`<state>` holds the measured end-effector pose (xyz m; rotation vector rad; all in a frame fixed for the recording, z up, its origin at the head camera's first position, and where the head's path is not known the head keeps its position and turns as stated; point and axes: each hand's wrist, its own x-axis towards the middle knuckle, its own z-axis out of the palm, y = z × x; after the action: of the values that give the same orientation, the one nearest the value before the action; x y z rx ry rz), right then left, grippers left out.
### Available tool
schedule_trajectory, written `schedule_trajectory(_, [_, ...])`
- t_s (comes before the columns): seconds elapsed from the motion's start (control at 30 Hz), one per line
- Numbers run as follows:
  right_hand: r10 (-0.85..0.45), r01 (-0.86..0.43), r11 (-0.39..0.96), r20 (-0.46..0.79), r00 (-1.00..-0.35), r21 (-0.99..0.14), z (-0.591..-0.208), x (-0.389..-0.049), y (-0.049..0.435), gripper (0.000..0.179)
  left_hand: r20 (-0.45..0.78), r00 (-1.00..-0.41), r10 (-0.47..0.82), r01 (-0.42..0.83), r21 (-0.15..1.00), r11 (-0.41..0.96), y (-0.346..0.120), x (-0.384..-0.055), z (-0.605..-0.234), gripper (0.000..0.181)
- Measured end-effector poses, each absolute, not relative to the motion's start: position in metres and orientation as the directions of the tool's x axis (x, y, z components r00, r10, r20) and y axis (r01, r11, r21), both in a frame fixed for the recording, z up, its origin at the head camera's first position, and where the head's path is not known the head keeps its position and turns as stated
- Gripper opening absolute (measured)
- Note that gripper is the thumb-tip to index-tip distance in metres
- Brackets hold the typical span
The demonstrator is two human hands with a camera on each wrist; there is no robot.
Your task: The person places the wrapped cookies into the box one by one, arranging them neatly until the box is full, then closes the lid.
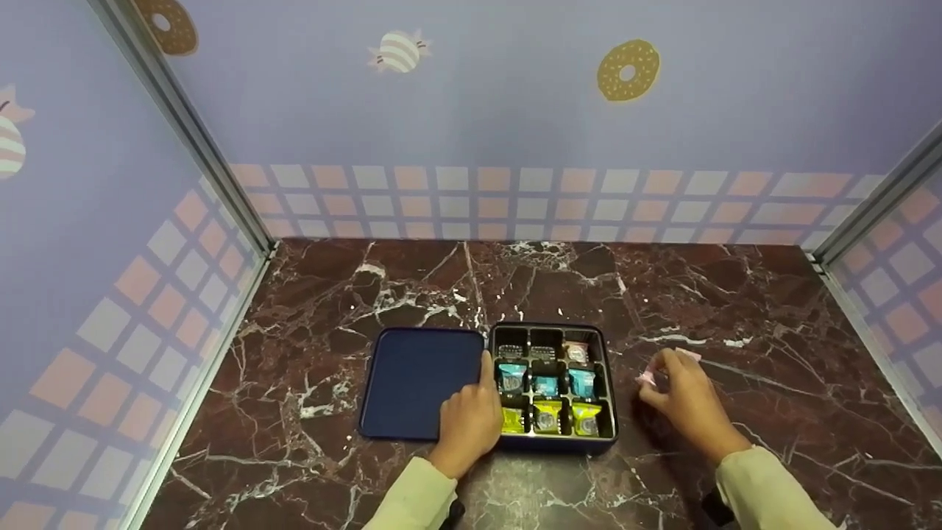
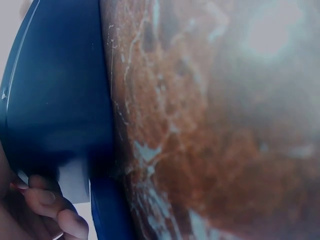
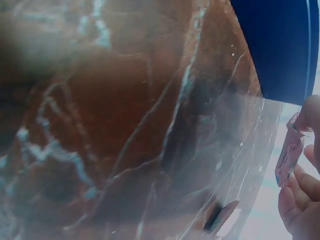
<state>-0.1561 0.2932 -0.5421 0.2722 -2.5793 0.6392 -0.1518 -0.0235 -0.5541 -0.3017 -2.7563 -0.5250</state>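
A dark blue tin box (image 1: 557,444) with a black divided tray lies open on the table. Teal wrapped candies (image 1: 582,383) fill its middle row, and yellow wrapped candies (image 1: 547,417) its front row. One pale pink wrapped candy (image 1: 577,352) sits at the back right; black ribbed bottoms show in the other back compartments. My left hand (image 1: 471,419) rests at the box's left edge, index finger straight along the rim, other fingers bent. Right of the box, my right hand (image 1: 688,401) pinches a pink wrapped candy (image 3: 290,150) between thumb and fingers.
The flat dark blue lid (image 1: 419,383) lies left of the box, partly under my left hand in the head view. Another pink wrapper (image 1: 689,355) lies on the marbled table (image 1: 331,316) just beyond my right hand. Patterned panels (image 1: 515,110) enclose the table's back and sides.
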Motion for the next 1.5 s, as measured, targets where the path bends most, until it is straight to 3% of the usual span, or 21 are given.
schedule_trajectory(0.27, [-0.087, -0.315, 0.861, 0.495, -0.865, -0.4, -0.537, -0.166, 0.285, 0.032, 0.316, -0.936, 0.152, 0.258, 0.33, 0.908, -0.023, -0.151, -0.553, 0.05])
schedule_trajectory(0.6, [-0.109, -0.353, 0.841, 0.51, -0.853, -0.411, -0.528, -0.176, 0.275, 0.031, 0.379, -0.915, 0.139, 0.261, 0.293, 0.92, -0.025, -0.151, -0.554, 0.047])
schedule_trajectory(0.87, [-0.183, -0.435, 0.82, 0.549, -0.815, -0.372, -0.523, -0.185, 0.268, 0.027, 0.309, -0.94, 0.147, 0.248, 0.319, 0.915, -0.024, -0.151, -0.552, 0.05])
schedule_trajectory(1.23, [-0.217, -0.446, 0.809, 0.512, -0.831, -0.382, -0.517, -0.192, 0.254, 0.022, 0.29, -0.947, 0.139, 0.231, 0.315, 0.921, -0.022, -0.151, -0.55, 0.052])
schedule_trajectory(1.5, [-0.287, -0.508, 0.787, 0.523, -0.803, -0.349, -0.516, -0.2, 0.239, 0.024, 0.263, -0.954, 0.143, 0.224, 0.31, 0.924, -0.024, -0.15, -0.55, 0.053])
